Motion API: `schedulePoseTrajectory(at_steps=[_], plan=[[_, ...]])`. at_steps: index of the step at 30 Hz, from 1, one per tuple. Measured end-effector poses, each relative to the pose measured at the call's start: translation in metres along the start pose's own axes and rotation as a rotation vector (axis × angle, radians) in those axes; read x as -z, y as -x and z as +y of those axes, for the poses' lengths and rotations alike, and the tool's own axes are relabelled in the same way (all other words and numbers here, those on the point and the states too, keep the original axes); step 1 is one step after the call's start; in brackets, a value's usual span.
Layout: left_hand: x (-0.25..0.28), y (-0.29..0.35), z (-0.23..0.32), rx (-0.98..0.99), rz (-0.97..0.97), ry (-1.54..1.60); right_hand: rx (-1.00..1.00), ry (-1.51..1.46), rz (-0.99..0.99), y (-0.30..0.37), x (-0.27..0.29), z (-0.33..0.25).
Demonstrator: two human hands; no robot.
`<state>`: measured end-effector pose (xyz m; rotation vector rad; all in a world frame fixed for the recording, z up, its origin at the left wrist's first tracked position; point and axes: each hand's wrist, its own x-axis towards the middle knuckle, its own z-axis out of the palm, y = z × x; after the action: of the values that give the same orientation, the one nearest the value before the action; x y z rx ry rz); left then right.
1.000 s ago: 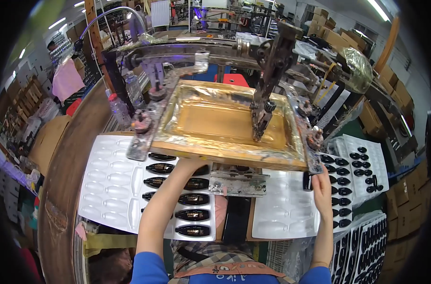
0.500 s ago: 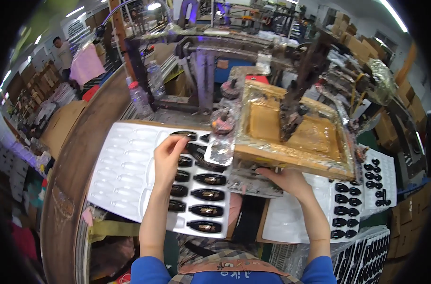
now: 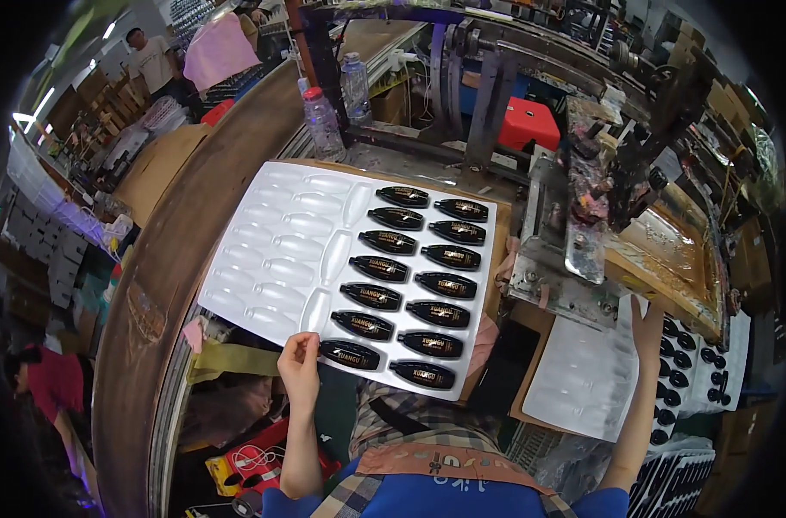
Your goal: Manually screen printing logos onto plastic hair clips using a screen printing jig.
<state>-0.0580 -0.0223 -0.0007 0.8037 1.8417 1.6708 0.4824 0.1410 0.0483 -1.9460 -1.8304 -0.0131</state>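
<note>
Far left, a person in a white shirt (image 3: 151,59) stood among stacked boxes, and a long curved wooden bench (image 3: 164,259) swept from far to near, with two plastic bottles (image 3: 322,121) standing at its far end. On it lay the white blister tray (image 3: 268,250), its left half empty pockets, its right half filled with two columns of glossy black oval pieces (image 3: 415,281). The left hand (image 3: 300,369) pinched the tray's near edge, thumb on top and fingers curled under, just beside the nearest black piece. Right of that stood the printing machine, its yellowed screen frame (image 3: 669,250) far right. Below the frame lay a second clear tray (image 3: 583,380), and the right hand (image 3: 647,324) reached up with fingers open, tips touching the frame's near edge. Compared with half a second earlier, the tray had slid left and clear of the frame, the left hand had dropped from the tray's middle to its near edge, and the right hand had moved out to the right.
</note>
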Motion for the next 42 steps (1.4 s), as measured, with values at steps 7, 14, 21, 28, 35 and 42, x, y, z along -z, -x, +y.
schedulePoseTrajectory(at_steps=[7,14,21,28,35,42], plan=[[0.000,0.000,-0.005,-0.207,-0.073,-0.557,-0.109,0.432,0.026,0.014,-0.020,0.092],[-0.035,-0.007,0.036,-0.376,0.044,-0.458,-0.212,0.140,0.157,0.007,-0.016,0.098],[-0.166,-0.030,0.134,-0.906,-0.455,-0.135,-0.125,-0.214,0.194,0.014,0.006,0.085],[-0.261,-0.077,0.099,-1.141,-0.701,-0.328,-0.111,-0.033,-0.154,0.009,-0.003,0.054],[-0.276,-0.110,0.089,-0.777,-0.730,0.071,-0.094,-0.956,-0.088,0.014,0.025,-0.022],[-0.268,-0.136,0.093,-0.397,-0.757,0.429,0.167,-0.550,-0.119,0.015,0.038,-0.143]])
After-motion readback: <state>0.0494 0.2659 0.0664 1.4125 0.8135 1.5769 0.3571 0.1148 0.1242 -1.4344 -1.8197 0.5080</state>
